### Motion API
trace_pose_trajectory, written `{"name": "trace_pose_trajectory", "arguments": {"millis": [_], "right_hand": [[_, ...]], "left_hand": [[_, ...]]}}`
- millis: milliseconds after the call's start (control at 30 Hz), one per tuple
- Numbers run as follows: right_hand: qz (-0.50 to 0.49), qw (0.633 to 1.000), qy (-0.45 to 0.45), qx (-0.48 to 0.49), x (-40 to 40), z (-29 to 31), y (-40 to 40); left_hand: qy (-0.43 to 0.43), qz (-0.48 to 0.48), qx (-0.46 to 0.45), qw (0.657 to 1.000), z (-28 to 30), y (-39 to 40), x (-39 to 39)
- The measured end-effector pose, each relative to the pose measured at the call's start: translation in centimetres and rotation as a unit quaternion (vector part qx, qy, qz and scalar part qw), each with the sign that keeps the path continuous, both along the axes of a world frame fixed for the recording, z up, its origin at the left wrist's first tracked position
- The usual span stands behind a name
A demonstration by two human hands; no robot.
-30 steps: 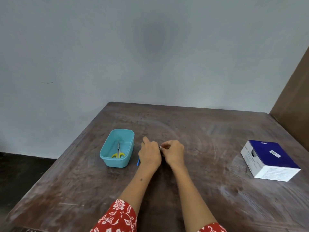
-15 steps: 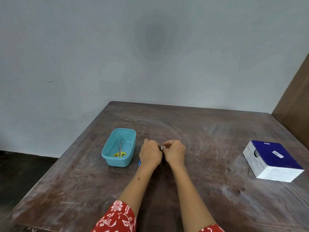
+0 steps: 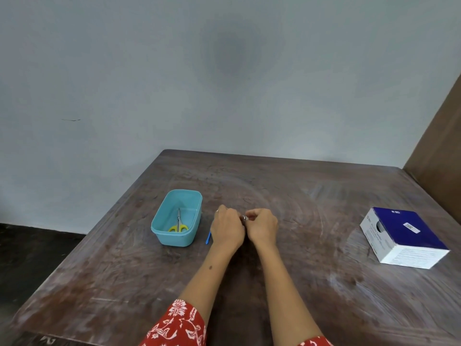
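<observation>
My left hand point(image 3: 227, 229) and my right hand point(image 3: 262, 226) sit close together on the middle of the wooden table point(image 3: 299, 203), both with fingers curled. Between their fingertips they pinch a small silvery object point(image 3: 244, 218); most of it is hidden, so I cannot tell what it is. A thin blue stick point(image 3: 208, 238) pokes out from under my left hand on its left side. A teal plastic tub point(image 3: 164, 229) stands just left of my hands, with yellow-handled scissors point(image 3: 178, 224) lying inside.
A blue and white cardboard box point(image 3: 404, 237) rests near the table's right edge. A grey wall rises behind the table. A brown wooden panel point(image 3: 439, 148) stands at the far right. Dark floor lies left of the table.
My hands have stayed in the same spot, with the fingers shifting slightly around the small silvery object. The view has drifted a little; tub and box have not moved.
</observation>
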State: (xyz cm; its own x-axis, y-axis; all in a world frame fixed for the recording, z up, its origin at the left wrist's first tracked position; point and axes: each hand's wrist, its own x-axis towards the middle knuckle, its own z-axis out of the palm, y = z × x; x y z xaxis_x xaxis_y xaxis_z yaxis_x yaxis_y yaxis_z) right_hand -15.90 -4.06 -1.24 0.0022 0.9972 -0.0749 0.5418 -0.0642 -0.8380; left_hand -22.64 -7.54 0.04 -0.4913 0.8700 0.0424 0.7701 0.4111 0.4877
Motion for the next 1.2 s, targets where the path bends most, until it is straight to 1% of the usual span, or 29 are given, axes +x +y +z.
{"name": "trace_pose_trajectory", "arguments": {"millis": [67, 167, 333, 500, 600, 700, 800, 867, 900, 967, 1033, 1067, 1133, 1200], "right_hand": [[-0.012, 1.000, 0.015, -0.013, -0.1, 0.0, 0.0], [-0.026, 0.999, 0.019, -0.021, -0.1, 0.0, -0.1], [-0.039, 0.999, 0.021, -0.028, -0.1, 0.3, -0.2], [-0.046, 0.997, 0.055, -0.041, 0.0, 0.3, 0.0], [-0.053, 0.995, 0.072, -0.033, 0.0, 0.3, 0.1], [-0.060, 0.991, 0.117, -0.024, 0.0, 0.3, 0.2], [-0.059, 0.980, 0.189, -0.027, 0.0, 0.5, 0.2], [-0.060, 0.963, 0.261, -0.030, 0.3, 0.9, 0.2], [-0.059, 0.952, 0.298, -0.033, 0.4, 1.3, 0.1], [-0.048, 0.935, 0.351, -0.033, 0.7, 2.2, -0.2], [-0.037, 0.927, 0.372, -0.027, 0.9, 2.9, -0.6], [-0.030, 0.926, 0.376, -0.026, 1.1, 3.2, -0.8], [-0.018, 0.926, 0.377, -0.025, 1.4, 3.6, -1.4], [-0.005, 0.928, 0.373, -0.019, 1.9, 4.0, -2.3]], "left_hand": [[-0.017, -0.008, 0.010, 1.000, -0.2, 0.0, 0.0], [-0.040, 0.006, 0.017, 0.999, -0.1, 0.1, 0.0], [-0.063, 0.017, 0.006, 0.998, 0.0, 0.4, -0.2], [-0.135, 0.001, -0.004, 0.991, 0.2, 0.2, -0.1], [-0.171, 0.003, 0.014, 0.985, 0.3, 0.1, 0.1], [-0.192, -0.002, 0.034, 0.981, 0.6, -0.1, 0.2], [-0.228, 0.009, 0.070, 0.971, 1.1, -0.3, 0.1], [-0.275, 0.036, 0.092, 0.956, 1.4, -0.2, 0.0], [-0.311, 0.050, 0.106, 0.943, 1.5, -0.1, -0.2], [-0.409, 0.068, 0.140, 0.899, 1.8, 0.1, -0.4], [-0.493, 0.077, 0.161, 0.852, 2.2, 0.0, -0.5], [-0.519, 0.074, 0.169, 0.835, 2.5, -0.1, -0.5], [-0.554, 0.057, 0.177, 0.811, 3.0, -0.8, -0.5], [-0.572, 0.029, 0.178, 0.800, 3.6, -1.8, -0.3]]}}
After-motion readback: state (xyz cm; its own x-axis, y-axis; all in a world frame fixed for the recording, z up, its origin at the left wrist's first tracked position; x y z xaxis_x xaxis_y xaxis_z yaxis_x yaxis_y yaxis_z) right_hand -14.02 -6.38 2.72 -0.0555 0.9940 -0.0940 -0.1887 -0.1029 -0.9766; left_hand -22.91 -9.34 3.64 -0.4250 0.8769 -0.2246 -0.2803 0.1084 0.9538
